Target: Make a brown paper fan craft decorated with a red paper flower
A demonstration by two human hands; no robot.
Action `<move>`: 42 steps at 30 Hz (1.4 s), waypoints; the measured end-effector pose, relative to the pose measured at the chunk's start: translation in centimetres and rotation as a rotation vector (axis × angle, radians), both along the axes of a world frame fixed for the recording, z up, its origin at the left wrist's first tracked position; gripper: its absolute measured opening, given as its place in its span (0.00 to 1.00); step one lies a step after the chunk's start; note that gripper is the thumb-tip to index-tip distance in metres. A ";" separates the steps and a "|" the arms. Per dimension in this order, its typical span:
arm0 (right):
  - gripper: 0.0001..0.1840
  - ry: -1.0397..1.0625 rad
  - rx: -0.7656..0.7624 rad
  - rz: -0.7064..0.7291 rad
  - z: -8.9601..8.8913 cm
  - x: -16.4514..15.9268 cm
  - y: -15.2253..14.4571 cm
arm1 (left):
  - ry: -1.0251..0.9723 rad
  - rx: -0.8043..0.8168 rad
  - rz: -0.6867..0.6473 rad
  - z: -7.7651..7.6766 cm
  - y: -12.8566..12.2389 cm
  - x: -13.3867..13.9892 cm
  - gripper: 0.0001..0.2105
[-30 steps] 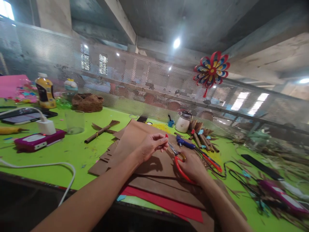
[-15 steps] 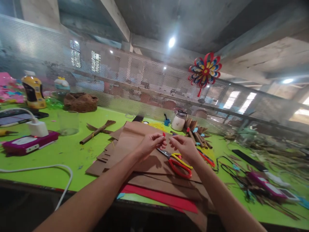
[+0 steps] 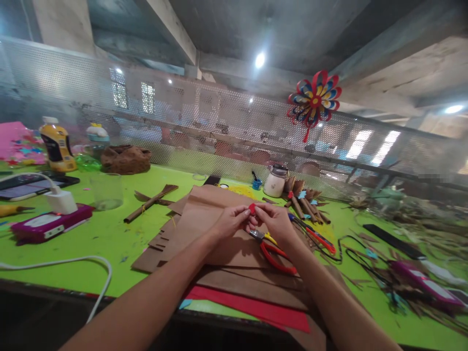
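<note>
A small red paper piece [image 3: 252, 208] is pinched between the fingertips of my left hand [image 3: 232, 222] and my right hand [image 3: 275, 219], which meet over the table's middle. Its exact shape is partly covered by the fingers. Below the hands lie scissors [image 3: 278, 258] with red and yellow handles, partly hidden by my right hand and forearm. They rest on stacked brown paper sheets [image 3: 204, 204]; slits are cut into the left edge of one sheet. Red paper [image 3: 252, 308] sticks out under the stack along the near table edge.
Pliers [image 3: 321, 237] with red-and-blue handles lie right of my right hand. Rolled brown paper sticks [image 3: 151, 202] and a clear cup [image 3: 106, 192] are to the left. A white jar [image 3: 275, 181] stands behind, near a mesh partition [image 3: 204, 126]. A purple power bank [image 3: 51, 224] holds a plugged cable.
My right hand has closed in toward my left, and its fingertips now also touch the red paper piece. The whole view has shifted slightly.
</note>
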State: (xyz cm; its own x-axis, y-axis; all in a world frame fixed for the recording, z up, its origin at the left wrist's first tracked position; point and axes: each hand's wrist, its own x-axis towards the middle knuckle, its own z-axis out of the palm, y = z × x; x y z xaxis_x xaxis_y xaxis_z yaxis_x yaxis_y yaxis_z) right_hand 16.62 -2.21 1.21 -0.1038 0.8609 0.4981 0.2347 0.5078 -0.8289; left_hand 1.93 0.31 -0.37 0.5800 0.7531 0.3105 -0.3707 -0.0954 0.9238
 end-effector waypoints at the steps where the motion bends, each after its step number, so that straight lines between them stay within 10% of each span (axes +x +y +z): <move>1: 0.14 0.003 -0.006 0.004 -0.1 0.1 -0.1 | 0.011 -0.009 0.012 0.0 -0.1 0.1 0.16; 9: 0.16 -0.052 0.041 -0.036 -0.2 -0.5 -0.7 | 0.157 0.069 0.164 0.5 -0.7 0.3 0.15; 17: 0.17 0.013 -0.008 -0.097 -0.6 -0.6 -0.5 | 0.328 0.505 0.463 0.2 -1.2 0.3 0.11; 34: 0.14 0.311 -0.156 0.094 -0.4 -0.5 -1.0 | -0.023 0.027 0.227 0.7 -0.6 -0.2 0.11; 42: 0.12 0.265 0.000 -0.012 -0.3 -0.7 -0.9 | -0.062 -0.102 0.216 1.1 -1.0 -0.2 0.13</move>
